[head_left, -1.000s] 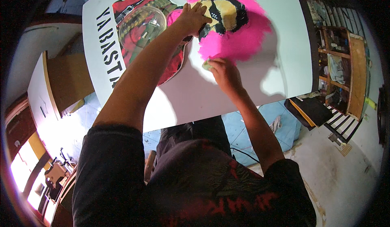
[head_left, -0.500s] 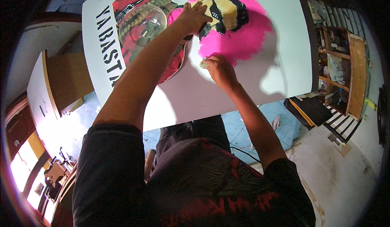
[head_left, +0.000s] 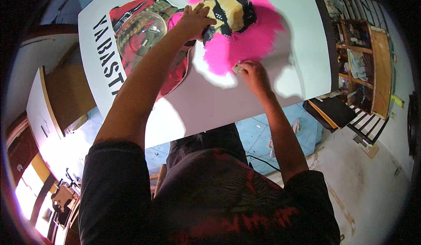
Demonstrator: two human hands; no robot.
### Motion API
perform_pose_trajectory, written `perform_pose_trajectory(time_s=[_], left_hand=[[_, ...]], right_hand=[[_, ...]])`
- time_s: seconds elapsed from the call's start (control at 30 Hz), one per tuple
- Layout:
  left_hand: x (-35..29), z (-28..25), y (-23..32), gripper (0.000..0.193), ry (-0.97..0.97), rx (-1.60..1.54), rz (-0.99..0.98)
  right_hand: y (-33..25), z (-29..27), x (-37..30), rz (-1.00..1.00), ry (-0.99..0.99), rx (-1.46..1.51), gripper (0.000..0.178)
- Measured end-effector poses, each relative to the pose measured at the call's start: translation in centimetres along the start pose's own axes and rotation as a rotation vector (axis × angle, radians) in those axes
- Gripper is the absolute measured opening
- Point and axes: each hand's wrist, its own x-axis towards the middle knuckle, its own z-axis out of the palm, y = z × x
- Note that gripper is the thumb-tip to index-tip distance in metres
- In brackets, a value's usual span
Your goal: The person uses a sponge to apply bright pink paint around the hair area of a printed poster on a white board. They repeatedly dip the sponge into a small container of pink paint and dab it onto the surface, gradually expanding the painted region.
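A large white board (head_left: pixel 193 109) bears a painted picture: a bright pink patch (head_left: pixel 263 39) surrounds a black and yellow painted face, with a red and green figure to the left. My left hand (head_left: pixel 196 23) rests on the picture at the face's left edge, fingers spread. In my right hand (head_left: pixel 255 75), pinched between the fingertips, is a small greyish-green wad (head_left: pixel 237 67), either sponge or folded cloth. It touches the board at the lower edge of the pink. A clear round plastic dish (head_left: pixel 144 30) sits on the red and green figure, left of my left forearm.
Black stencilled lettering runs along the board's left side. To the right stand a wooden shelf unit (head_left: pixel 379 74) and a black folder-like thing (head_left: pixel 326 113) on a slatted rack. A white cabinet (head_left: pixel 41 104) is at the left. Blue floor tiles (head_left: pixel 258 135) show beyond the board's near edge.
My right hand has moved right along the lower edge of the pink with the wad. My left hand still lies on the face. The whole view has shifted slightly.
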Motion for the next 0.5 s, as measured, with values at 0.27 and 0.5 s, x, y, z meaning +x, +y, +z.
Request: perform_pose_trajectory(time_s=[0.27, 0.5], left_hand=[[-0.5, -0.1, -0.1, 0.086, -0.028, -0.016, 0.02], [-0.2, -0.4, 0.0, 0.088, -0.055, -0.042, -0.014]], right_hand=[[-0.1, -1.1, 0.5, 0.022, 0.076, 0.035, 0.02], [-1.1, -2.0, 8.1, -0.101, 0.231, 0.034, 0.02]])
